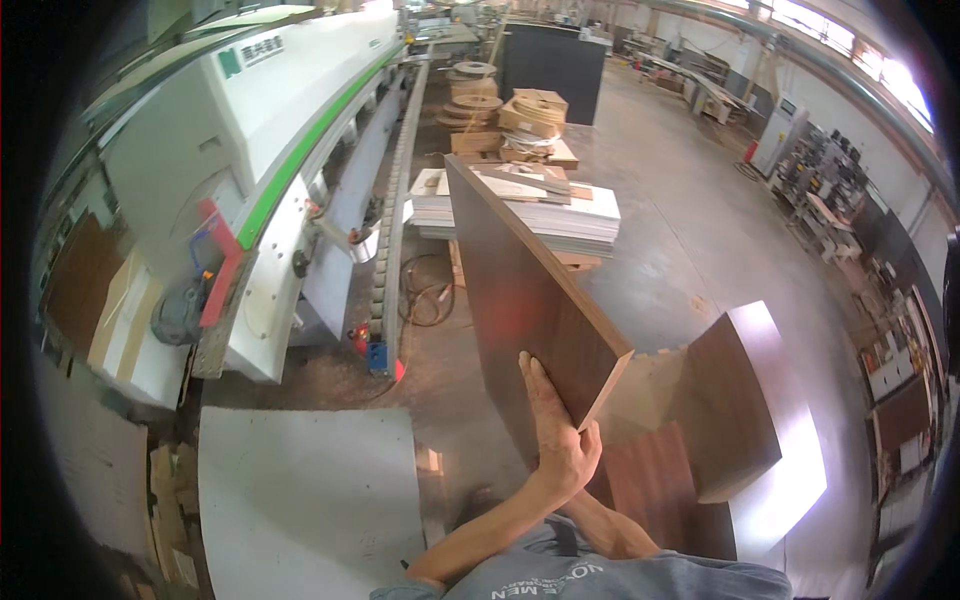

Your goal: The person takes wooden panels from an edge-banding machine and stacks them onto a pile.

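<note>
A dark brown wood-grain panel [520,300] stands on edge in front of me, tilted, its long raw edge running away toward the far left. At its near end my left hand [562,440] is wrapped round the edge, fingers stretched along the panel's left face and thumb on the edge side. My right forearm [615,530] crosses in from the lower right and passes behind the left wrist; that hand is hidden, so its fingers do not show. Just right of the hands lies a reddish-brown board [650,475], beside a stack of brown panels [735,400] with a shiny pale side.
A long white and green machine [270,130] with a roller rail [390,230] runs along the left. A pale sheet-topped table [305,500] stands near left. Beyond the panel are stacked white boards [590,215] and edging coils [535,115]. A hose [435,305] lies on the floor.
</note>
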Tool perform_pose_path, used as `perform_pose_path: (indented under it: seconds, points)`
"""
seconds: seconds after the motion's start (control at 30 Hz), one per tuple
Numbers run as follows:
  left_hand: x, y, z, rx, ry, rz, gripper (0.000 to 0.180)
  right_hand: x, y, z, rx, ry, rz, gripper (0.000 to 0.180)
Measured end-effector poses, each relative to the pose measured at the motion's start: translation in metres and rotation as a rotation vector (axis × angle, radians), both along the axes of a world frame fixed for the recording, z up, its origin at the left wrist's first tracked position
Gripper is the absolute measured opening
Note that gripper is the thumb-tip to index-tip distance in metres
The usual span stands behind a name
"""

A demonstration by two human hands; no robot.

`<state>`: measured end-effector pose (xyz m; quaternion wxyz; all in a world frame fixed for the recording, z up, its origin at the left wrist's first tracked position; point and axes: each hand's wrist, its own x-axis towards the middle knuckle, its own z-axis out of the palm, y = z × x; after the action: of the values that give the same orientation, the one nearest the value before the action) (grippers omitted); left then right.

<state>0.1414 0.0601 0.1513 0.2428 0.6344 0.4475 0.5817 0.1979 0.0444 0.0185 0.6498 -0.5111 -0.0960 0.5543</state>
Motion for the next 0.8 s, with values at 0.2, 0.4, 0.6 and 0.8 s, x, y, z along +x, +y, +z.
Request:
perform_pose_path:
  seconds: [0.2,0.4,0.6,0.8]
  points:
    - [-0.003,0.010,0.011,-0.057,-0.026,-0.101,0.071,0.054,-0.012,-0.216,-0.232,0.616,-0.106,0.014]
    - [-0.005,0.046,-0.015,-0.678,-0.401,0.161,0.036,0.102,-0.101,-0.267,-0.250,0.192,-0.517,0.024]
    - [0.052,0.045,-0.110,-0.909,-0.672,-0.230,0.043,0.180,-0.188,-0.198,-0.249,0.560,-1.232,0.039]
    - [0.177,-0.001,-0.211,-1.330,-0.550,-0.393,0.045,0.257,-0.299,-0.226,-0.412,0.578,-1.534,0.049]
